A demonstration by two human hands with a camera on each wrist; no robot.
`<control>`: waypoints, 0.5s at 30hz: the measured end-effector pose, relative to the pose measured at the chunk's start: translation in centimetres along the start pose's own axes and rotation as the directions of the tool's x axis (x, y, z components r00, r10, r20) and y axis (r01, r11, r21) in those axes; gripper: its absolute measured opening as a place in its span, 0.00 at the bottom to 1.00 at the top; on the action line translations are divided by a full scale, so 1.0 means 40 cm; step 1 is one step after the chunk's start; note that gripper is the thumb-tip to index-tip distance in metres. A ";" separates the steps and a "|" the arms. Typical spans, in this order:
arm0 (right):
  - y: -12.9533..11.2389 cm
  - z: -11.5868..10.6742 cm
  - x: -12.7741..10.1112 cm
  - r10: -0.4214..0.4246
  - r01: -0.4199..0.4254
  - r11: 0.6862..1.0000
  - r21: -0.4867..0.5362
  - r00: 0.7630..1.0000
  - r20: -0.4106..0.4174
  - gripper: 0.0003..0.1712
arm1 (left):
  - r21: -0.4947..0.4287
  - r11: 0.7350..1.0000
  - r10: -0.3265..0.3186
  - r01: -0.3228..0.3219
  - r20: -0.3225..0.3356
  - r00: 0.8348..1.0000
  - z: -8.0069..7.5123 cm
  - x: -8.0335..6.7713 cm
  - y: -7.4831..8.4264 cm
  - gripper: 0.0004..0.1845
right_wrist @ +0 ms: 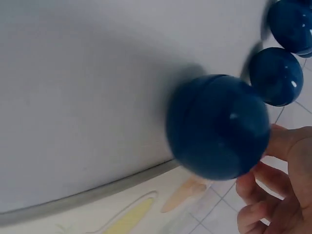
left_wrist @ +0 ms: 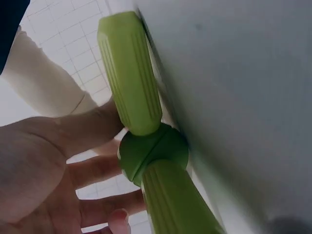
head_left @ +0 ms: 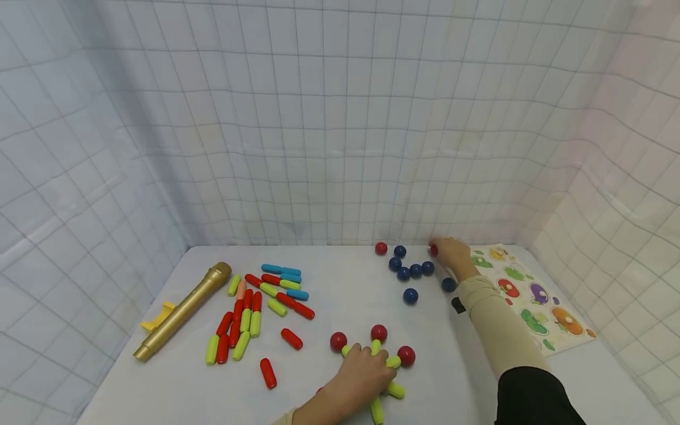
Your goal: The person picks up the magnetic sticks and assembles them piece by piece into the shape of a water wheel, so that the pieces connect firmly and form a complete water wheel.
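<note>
Ribbed green rods (left_wrist: 130, 73) under left hand (head_left: 361, 375); right hand (head_left: 451, 254) pinches glossy red ball (head_left: 433, 250)

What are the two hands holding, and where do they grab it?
The right hand pinches a red ball by its side. The left hand rests on the green stick star, over its middle; a grip cannot be told.

Left hand (head_left: 361, 373) rests on the green-rod-and-red-ball figure (head_left: 383, 354) near the table's front; right hand (head_left: 451, 254) pinches a red ball (head_left: 433, 249) beside the blue balls (head_left: 410, 270), puzzle board (head_left: 531, 295) alongside.
</note>
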State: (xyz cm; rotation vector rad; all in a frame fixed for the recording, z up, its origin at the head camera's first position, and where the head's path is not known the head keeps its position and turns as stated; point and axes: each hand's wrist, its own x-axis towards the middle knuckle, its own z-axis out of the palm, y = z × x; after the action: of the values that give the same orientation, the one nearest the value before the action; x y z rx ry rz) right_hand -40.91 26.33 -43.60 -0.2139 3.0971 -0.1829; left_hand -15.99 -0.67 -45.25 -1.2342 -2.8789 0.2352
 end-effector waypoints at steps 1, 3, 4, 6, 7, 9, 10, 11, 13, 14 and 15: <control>0.013 0.005 -0.010 0.003 -0.003 1.000 0.001 1.000 -0.014 0.21 | -0.007 1.000 0.014 -0.013 0.003 1.000 0.002 0.002 0.004 0.15; 0.035 0.006 -0.028 0.012 -0.011 1.000 0.008 0.999 -0.049 0.21 | -0.020 0.999 0.033 -0.033 -0.003 0.999 0.005 0.006 0.009 0.16; 0.042 0.002 -0.038 0.013 -0.012 1.000 0.012 0.997 -0.073 0.22 | -0.022 0.999 0.038 -0.038 -0.009 0.999 0.006 0.008 0.010 0.15; 0.049 -0.008 -0.059 0.017 -0.013 0.999 0.029 0.992 -0.127 0.22 | -0.033 0.999 0.037 -0.038 -0.015 0.999 0.009 0.010 0.011 0.16; 0.049 -0.015 -0.072 0.017 -0.011 0.999 0.041 0.988 -0.153 0.23 | -0.037 0.999 0.036 -0.037 -0.016 0.999 0.011 0.012 0.011 0.16; 0.037 -0.030 -0.104 0.018 -0.002 0.997 0.078 0.980 -0.199 0.23 | -0.041 0.999 0.029 -0.029 -0.009 1.000 0.013 0.014 0.010 0.17; 0.029 -0.035 -0.123 0.020 0.004 0.994 0.105 0.975 -0.220 0.23 | -0.041 0.999 0.025 -0.025 -0.004 1.000 0.014 0.015 0.008 0.17; 0.018 -0.038 -0.145 0.020 0.011 0.991 0.130 0.970 -0.240 0.23 | -0.047 0.999 0.022 -0.022 0.005 1.000 0.015 0.016 0.005 0.18; -0.012 -0.040 -0.194 0.018 0.029 0.983 0.182 0.967 -0.253 0.23 | -0.058 0.998 0.010 -0.008 0.022 1.000 0.017 0.016 -0.002 0.17; -0.028 -0.038 -0.218 0.011 0.043 0.978 0.204 0.967 -0.255 0.23 | -0.064 0.998 0.001 0.001 0.031 1.000 0.018 0.016 -0.007 0.17; -0.044 -0.035 -0.244 0.001 0.056 0.973 0.225 0.969 -0.247 0.22 | -0.071 0.997 -0.008 0.011 0.039 0.999 0.019 0.016 -0.011 0.17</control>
State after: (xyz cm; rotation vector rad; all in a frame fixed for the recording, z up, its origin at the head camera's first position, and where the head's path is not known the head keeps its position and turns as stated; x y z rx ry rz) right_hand -31.06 26.10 -41.75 -0.2432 3.2770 -0.6116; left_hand -16.80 -0.61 -45.99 -1.2397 -2.9503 0.1591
